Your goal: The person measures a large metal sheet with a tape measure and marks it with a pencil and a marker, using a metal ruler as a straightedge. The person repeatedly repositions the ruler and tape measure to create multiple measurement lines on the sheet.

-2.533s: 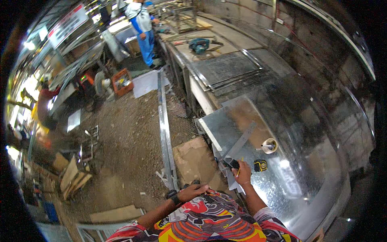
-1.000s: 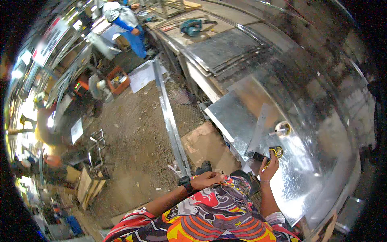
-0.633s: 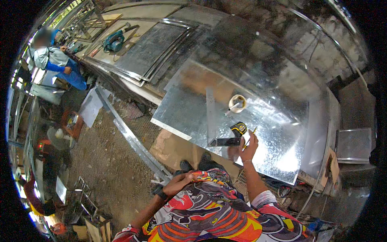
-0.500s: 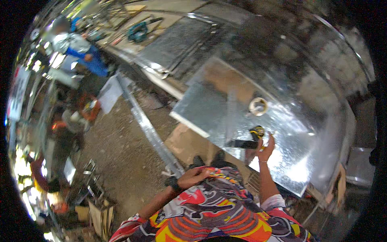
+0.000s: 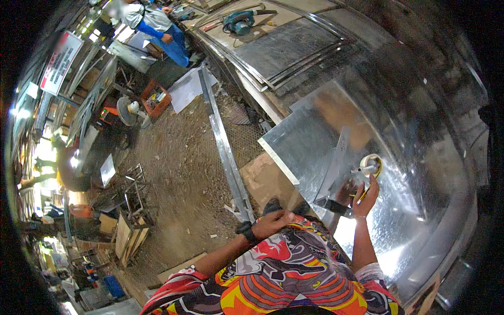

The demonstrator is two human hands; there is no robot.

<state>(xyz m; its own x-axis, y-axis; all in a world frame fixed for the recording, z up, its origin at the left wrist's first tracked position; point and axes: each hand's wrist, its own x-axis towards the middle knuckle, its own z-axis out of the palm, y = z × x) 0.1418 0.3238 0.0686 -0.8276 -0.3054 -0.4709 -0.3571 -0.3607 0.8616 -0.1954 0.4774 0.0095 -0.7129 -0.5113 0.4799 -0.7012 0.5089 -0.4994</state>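
Note:
My right hand [image 5: 366, 199] reaches over a shiny metal sheet [image 5: 299, 139], its fingers curled around a yellow and black tape measure [image 5: 362, 195] that they mostly cover. Just beyond the fingertips lies a roll of pale tape [image 5: 374, 160], with a whitish marker [image 5: 364, 169] across it. Left of this hand rests a try square, its black handle [image 5: 336, 207] near the wrist and its steel blade [image 5: 336, 160] pointing away. My left hand [image 5: 274, 223], loosely closed, is in front of my patterned shirt. Nothing shows in it, though its palm is hidden.
A long metal strip [image 5: 221, 139] runs along the floor left of the bench. Farther off are an orange crate [image 5: 156, 98], a fan [image 5: 126, 110] and a person in blue trousers [image 5: 173, 44]. A teal power tool [image 5: 240, 22] lies on the far bench. A wooden box [image 5: 129, 239] stands lower left.
The view has swung left, so the scene sits farther right. My right hand has moved forward over the tape measure, nearer the tape roll. My left hand stays by my shirt.

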